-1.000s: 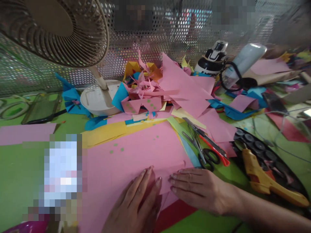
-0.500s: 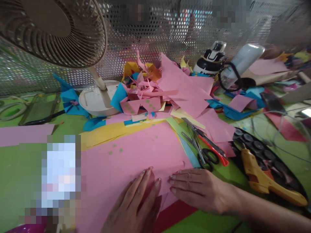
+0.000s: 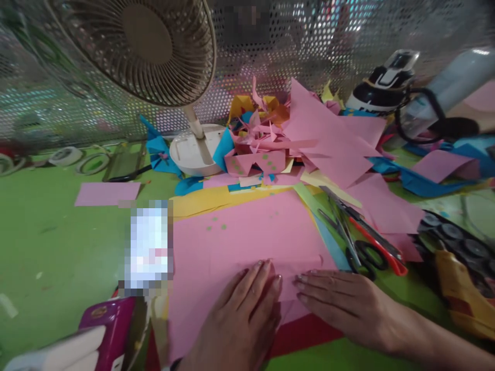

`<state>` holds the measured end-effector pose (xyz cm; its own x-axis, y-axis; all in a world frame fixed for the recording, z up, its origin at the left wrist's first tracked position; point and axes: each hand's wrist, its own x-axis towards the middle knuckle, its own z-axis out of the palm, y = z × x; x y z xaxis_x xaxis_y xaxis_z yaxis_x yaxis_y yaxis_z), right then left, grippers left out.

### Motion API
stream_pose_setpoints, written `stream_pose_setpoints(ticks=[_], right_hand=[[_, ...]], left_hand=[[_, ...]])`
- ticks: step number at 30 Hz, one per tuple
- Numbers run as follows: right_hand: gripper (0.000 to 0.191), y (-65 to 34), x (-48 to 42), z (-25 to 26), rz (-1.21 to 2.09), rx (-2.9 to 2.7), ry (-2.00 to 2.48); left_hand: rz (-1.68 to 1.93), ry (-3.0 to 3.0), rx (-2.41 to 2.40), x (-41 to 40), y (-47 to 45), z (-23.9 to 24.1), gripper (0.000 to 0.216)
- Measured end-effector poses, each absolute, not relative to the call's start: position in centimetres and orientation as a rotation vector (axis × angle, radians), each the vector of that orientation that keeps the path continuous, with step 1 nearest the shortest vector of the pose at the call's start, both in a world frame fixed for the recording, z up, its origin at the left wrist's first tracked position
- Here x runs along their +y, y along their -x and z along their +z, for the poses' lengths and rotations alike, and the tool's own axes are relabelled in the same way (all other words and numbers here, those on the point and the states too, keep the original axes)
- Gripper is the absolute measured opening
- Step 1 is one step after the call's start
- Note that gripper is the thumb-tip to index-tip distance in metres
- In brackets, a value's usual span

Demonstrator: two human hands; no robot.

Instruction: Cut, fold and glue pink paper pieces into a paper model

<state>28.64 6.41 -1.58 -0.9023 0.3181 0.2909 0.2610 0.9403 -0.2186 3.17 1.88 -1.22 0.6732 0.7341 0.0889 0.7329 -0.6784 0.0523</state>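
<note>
My left hand (image 3: 242, 309) lies with fingers stretched out and slightly apart on a smaller folded piece of pink paper (image 3: 292, 268). From the other side, my right hand (image 3: 344, 301) rests flat on the same piece, its fingers straight and pointing left. Underneath spreads a large pink sheet (image 3: 209, 252) with small green dots near its top. A red sheet (image 3: 309, 337) shows below the right hand. Close by on the right are black-handled scissors (image 3: 367, 257) and a red box cutter (image 3: 377, 239). What lies under my palms is hidden.
A desk fan (image 3: 201, 149) stands at the back beside a heap of folded coloured paper (image 3: 266, 134). A black-capped bottle (image 3: 379, 93) is behind on the right, a yellow glue gun (image 3: 460, 288) at far right. A blurred bright screen (image 3: 150, 247) and purple object (image 3: 110, 324) sit left.
The view has swung left, so everything appears farther right; more of the table's left side shows. Both hands keep nearly the same place on the pink paper.
</note>
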Motion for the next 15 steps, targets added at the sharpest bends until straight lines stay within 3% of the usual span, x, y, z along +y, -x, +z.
stream_pose_setpoints(ticks=[15], right_hand=[[0.031, -28.92, 6.21, -2.15, 0.21, -2.802, 0.393]], left_hand=[[0.149, -2.713, 1.241, 2.05, -3.14, -0.62, 0.046]])
